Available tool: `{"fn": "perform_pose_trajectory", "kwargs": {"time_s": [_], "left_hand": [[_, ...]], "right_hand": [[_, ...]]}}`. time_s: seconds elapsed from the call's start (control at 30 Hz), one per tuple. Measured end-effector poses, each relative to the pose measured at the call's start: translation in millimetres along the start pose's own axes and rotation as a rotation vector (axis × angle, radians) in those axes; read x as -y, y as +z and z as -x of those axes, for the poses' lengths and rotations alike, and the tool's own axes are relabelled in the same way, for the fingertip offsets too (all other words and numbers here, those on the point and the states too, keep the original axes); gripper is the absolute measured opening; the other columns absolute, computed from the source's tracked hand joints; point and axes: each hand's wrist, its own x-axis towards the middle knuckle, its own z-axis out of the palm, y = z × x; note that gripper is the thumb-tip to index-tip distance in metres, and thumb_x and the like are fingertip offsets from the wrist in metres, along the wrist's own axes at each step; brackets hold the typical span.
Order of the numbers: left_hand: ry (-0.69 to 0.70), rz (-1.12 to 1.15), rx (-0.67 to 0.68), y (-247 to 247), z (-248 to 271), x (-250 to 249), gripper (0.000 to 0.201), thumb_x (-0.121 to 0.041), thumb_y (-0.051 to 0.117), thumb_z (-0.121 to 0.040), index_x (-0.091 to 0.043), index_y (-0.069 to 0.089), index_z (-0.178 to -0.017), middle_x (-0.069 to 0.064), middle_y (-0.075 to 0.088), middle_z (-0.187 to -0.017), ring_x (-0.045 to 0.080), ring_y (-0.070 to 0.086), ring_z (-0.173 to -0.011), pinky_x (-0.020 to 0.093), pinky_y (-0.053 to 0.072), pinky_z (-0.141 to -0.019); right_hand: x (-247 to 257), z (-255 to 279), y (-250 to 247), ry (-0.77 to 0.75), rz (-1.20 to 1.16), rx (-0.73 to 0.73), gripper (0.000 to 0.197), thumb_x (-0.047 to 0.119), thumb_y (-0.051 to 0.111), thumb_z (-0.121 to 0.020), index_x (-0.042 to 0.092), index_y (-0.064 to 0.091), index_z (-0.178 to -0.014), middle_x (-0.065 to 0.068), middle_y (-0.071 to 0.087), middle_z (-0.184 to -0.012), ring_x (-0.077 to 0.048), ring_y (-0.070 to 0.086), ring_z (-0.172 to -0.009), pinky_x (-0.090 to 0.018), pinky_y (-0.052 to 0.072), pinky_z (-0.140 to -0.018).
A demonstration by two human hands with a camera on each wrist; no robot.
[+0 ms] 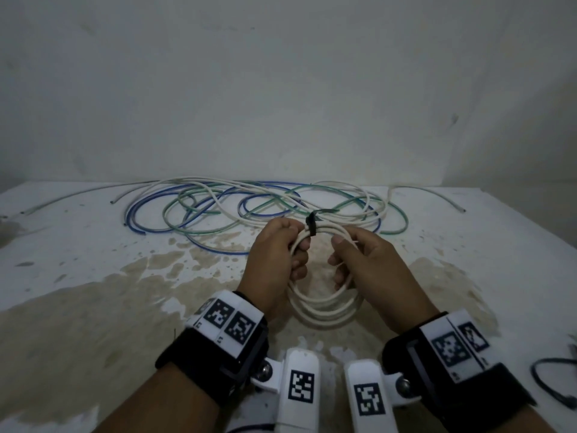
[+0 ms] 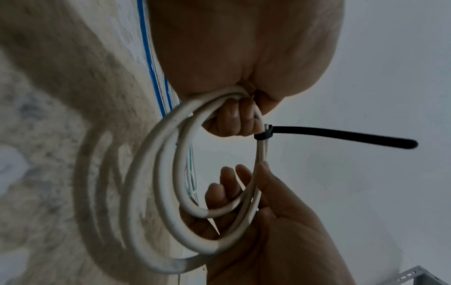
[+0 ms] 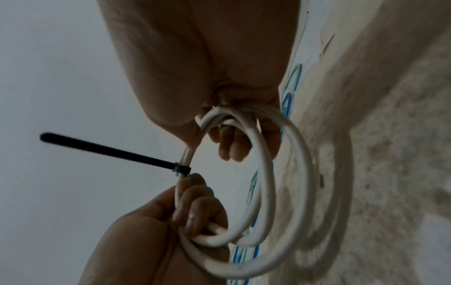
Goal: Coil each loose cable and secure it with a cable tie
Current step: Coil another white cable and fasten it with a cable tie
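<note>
A white cable coil [image 1: 321,314] hangs upright between both hands over the stained table. My left hand [image 1: 281,251] grips the coil's upper left side, fingers curled through the loops [image 2: 234,117]. My right hand [image 1: 352,254] grips the upper right side the same way [image 3: 231,138]. A black cable tie [image 1: 311,225] is wrapped round the strands at the top, between the two hands. Its long free tail [image 2: 341,136] sticks straight out from the coil [image 3: 288,173], and neither hand touches the tail [image 3: 109,152].
Loose blue, green and white cables [image 1: 249,207] lie tangled at the back of the table [image 1: 93,276], close to the wall. Dark loops [image 1: 552,379], perhaps spare ties, lie at the right edge. A metal bracket [image 2: 412,275] shows low in the left wrist view.
</note>
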Motion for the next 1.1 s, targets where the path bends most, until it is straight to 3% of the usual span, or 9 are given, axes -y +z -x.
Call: {"fn": "perform_pose_trajectory", "kwargs": {"time_s": [0.1, 0.2, 0.37, 0.47, 0.6, 0.77, 0.87, 0.97, 1.1], "left_hand": [[-0.022, -0.067, 0.050, 3.4, 3.8, -1.5, 0.017, -0.005, 0.029, -0.099, -0.012, 0.044, -0.095, 0.004, 0.045, -0.056, 0.011, 0.026, -0.039, 0.020, 0.019, -0.042], [-0.031, -0.083, 0.066, 6.3, 6.4, -2.3, 0.019, -0.001, 0.026, -0.095, -0.011, 0.041, -0.101, 0.006, 0.046, -0.052, 0.012, 0.025, -0.038, 0.019, 0.017, -0.044], [0.038, -0.079, 0.001, 8.1, 7.1, -2.0, 0.024, 0.010, 0.028, -0.089, -0.006, 0.045, -0.096, 0.003, 0.055, -0.053, 0.013, 0.037, -0.043, 0.022, 0.029, -0.043], [0.088, -0.176, 0.015, 6.7, 6.9, -0.3, 0.026, 0.004, 0.035, -0.095, -0.008, 0.051, -0.110, 0.004, 0.061, -0.070, 0.013, 0.050, -0.056, 0.025, 0.040, -0.053], [0.186, -0.363, 0.066, 2.5, 6.7, 1.9, 0.030, -0.014, 0.033, -0.103, -0.023, 0.041, -0.131, -0.001, 0.067, -0.110, 0.015, 0.067, -0.090, 0.031, 0.053, -0.077], [0.404, -0.591, -0.070, -7.4, -0.1, 6.1, 0.047, -0.021, 0.036, -0.102, -0.026, 0.024, -0.148, -0.012, 0.064, -0.110, 0.008, 0.067, -0.087, 0.032, 0.054, -0.082], [0.475, -0.627, -0.155, -10.3, -4.9, 6.2, 0.043, -0.018, 0.035, -0.102, -0.023, 0.029, -0.145, -0.010, 0.064, -0.095, 0.009, 0.059, -0.062, 0.034, 0.051, -0.070], [0.330, -0.446, -0.235, -9.8, -9.5, 3.7, 0.033, -0.017, 0.035, -0.102, -0.026, 0.034, -0.134, -0.005, 0.048, -0.068, 0.009, 0.040, -0.046, 0.031, 0.036, -0.055], [0.094, -0.002, -0.273, -10.9, -16.3, -2.4, 0.025, 0.008, 0.031, -0.091, -0.014, 0.040, -0.088, 0.002, 0.034, -0.066, 0.011, 0.029, -0.047, 0.021, 0.023, -0.041]], "right_hand": [[-0.8, 0.1, -2.2, -0.091, 0.050, 0.006, 0.029, 0.029, 0.062, -0.089, 0.042, 0.055, -0.113, 0.007, 0.066, -0.102, -0.005, 0.063, -0.091, -0.019, 0.048, -0.073], [6.9, 5.5, -0.5, -0.233, 0.123, 0.014, 0.033, 0.018, 0.065, -0.088, 0.040, 0.056, -0.110, 0.013, 0.065, -0.104, 0.012, 0.058, -0.095, -0.004, 0.042, -0.081], [10.6, 6.0, -3.6, -0.248, 0.054, -0.016, 0.017, 0.018, 0.063, -0.089, 0.030, 0.065, -0.101, 0.012, 0.068, -0.098, -0.001, 0.062, -0.087, -0.022, 0.050, -0.079], [12.6, 7.6, -8.9, -0.268, 0.008, -0.009, 0.018, 0.017, 0.060, -0.091, 0.032, 0.063, -0.099, 0.015, 0.067, -0.096, 0.004, 0.061, -0.081, -0.016, 0.048, -0.075], [10.9, 6.7, -11.6, -0.279, -0.012, -0.008, 0.018, 0.014, 0.059, -0.092, 0.028, 0.064, -0.102, 0.012, 0.066, -0.088, 0.002, 0.060, -0.075, -0.015, 0.046, -0.068], [8.7, 6.3, -9.6, -0.265, -0.031, 0.010, 0.018, 0.013, 0.061, -0.091, 0.026, 0.066, -0.103, 0.013, 0.067, -0.094, 0.006, 0.058, -0.080, -0.013, 0.044, -0.072], [8.8, 5.9, -8.3, -0.246, -0.027, -0.004, 0.019, 0.011, 0.061, -0.090, 0.027, 0.066, -0.100, 0.012, 0.067, -0.100, 0.005, 0.061, -0.089, -0.011, 0.044, -0.074], [8.7, 5.7, -7.9, -0.243, -0.020, -0.024, 0.021, 0.010, 0.061, -0.090, 0.028, 0.065, -0.097, 0.015, 0.067, -0.103, 0.002, 0.061, -0.100, -0.011, 0.047, -0.083], [6.9, 2.9, -9.8, -0.187, -0.053, -0.102, 0.019, 0.011, 0.063, -0.089, 0.029, 0.066, -0.093, 0.010, 0.068, -0.099, 0.001, 0.063, -0.093, -0.011, 0.045, -0.078]]}}
